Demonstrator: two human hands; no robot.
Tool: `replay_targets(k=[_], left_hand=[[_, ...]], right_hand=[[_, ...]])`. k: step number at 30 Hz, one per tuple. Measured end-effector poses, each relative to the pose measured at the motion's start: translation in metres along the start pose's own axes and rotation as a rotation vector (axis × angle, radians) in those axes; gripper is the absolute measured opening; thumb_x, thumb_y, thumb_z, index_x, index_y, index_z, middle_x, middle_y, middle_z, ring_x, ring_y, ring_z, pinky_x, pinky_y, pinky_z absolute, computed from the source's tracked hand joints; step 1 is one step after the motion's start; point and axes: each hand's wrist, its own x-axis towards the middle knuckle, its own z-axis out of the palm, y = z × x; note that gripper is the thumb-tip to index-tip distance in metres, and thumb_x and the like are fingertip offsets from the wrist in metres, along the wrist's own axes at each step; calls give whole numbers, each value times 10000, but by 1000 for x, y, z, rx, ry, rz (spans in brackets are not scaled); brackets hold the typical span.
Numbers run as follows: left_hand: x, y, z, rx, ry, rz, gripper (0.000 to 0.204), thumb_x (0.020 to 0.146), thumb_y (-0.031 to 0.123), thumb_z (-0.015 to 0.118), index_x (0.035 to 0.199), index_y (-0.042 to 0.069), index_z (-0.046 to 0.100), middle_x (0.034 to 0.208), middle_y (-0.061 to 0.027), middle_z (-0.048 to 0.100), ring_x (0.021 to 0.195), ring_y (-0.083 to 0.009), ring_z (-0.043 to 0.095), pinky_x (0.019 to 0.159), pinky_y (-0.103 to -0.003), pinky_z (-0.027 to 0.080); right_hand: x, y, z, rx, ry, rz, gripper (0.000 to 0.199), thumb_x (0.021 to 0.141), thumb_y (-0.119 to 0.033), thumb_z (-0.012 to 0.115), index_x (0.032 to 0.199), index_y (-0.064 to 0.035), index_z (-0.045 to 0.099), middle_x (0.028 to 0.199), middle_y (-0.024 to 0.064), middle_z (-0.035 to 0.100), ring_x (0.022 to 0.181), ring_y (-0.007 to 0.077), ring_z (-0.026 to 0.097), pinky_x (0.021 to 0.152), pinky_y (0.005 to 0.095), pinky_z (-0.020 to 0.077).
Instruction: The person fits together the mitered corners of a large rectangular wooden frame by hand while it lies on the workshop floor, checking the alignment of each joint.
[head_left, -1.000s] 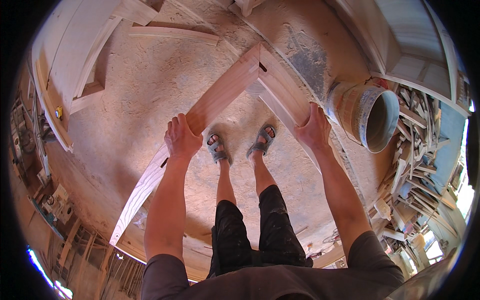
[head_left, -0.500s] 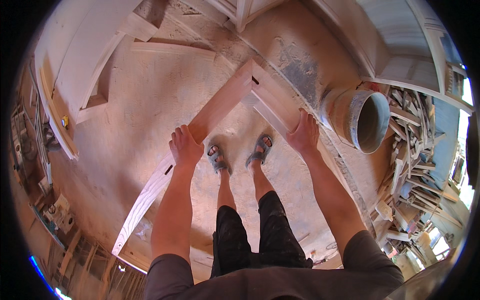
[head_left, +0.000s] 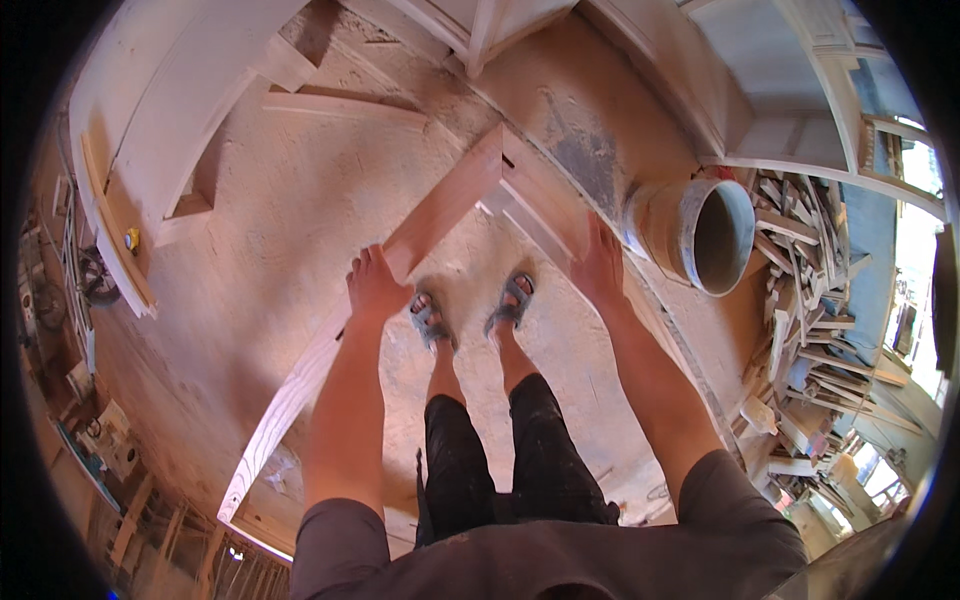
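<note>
A wooden frame of pale reddish boards is tilted in front of me, its mitred corner pointing away above my sandalled feet. A dark slot is cut close to that corner. My left hand is closed over the left board, which runs on past my forearm to a lighter, strongly grained end at lower left. On the right board my right hand is closed over the outer edge, fingers pointing away from me. Both thumbs and the frame's underside are mostly hidden.
To the right a large dusty bucket lies tilted, its mouth facing right. Beyond it is a heap of wood offcuts. Large pale panels stand at far left, with a yellow tape measure nearby. A loose strip lies ahead.
The view has shifted slightly, so the bucket and offcuts appear farther left. My left hand covers more of the slot beside it. Both hands keep their hold on the frame.
</note>
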Motion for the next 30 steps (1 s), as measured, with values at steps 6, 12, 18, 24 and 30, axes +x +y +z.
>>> replay_targets(k=[6, 12, 18, 24, 30], left_hand=[[-2, -13, 0, -222, 64, 15, 855, 721, 320, 882, 1435, 20, 519, 1425, -210, 583, 1399, -408, 455, 1184, -531, 392], [-85, -48, 21, -329, 432, -37, 758, 750, 219, 850, 1410, 3, 545, 1422, -221, 580, 1395, -427, 444, 1201, -523, 370], [-262, -91, 58, -385, 619, -304, 529, 750, 160, 760, 1243, 59, 596, 1239, -184, 613, 1243, -435, 543, 1099, -539, 443], [-479, -144, 145, -679, 515, -831, 655, 835, 213, 769, 1426, 31, 554, 1432, -215, 590, 1364, -428, 496, 1158, -501, 417], [-669, -195, 213, -991, 551, -1237, 627, 852, 224, 754, 1424, 18, 601, 1418, -245, 631, 1381, -407, 528, 1162, -470, 446]], right_hand=[[-27, -36, -19, -23, 30, 13, 979, 762, -78, 818, 1604, -27, 323, 1576, 276, 422, 1494, 442, 370, 1243, 521, 289], [-101, -82, 4, -143, -259, -158, 843, 763, -102, 793, 1525, -6, 446, 1547, 288, 437, 1475, 472, 383, 1238, 544, 308], [-186, -108, 50, 14, -432, -549, 789, 713, -101, 806, 1443, 14, 529, 1467, 268, 539, 1432, 454, 449, 1225, 556, 336], [-205, -162, 34, -370, -694, -788, 646, 725, -94, 770, 1332, 39, 595, 1340, 298, 621, 1319, 462, 552, 1160, 524, 428], [-262, -286, 36, -581, -711, -872, 427, 777, -67, 713, 1198, -1, 684, 1189, 256, 713, 1185, 443, 649, 1057, 504, 508]])
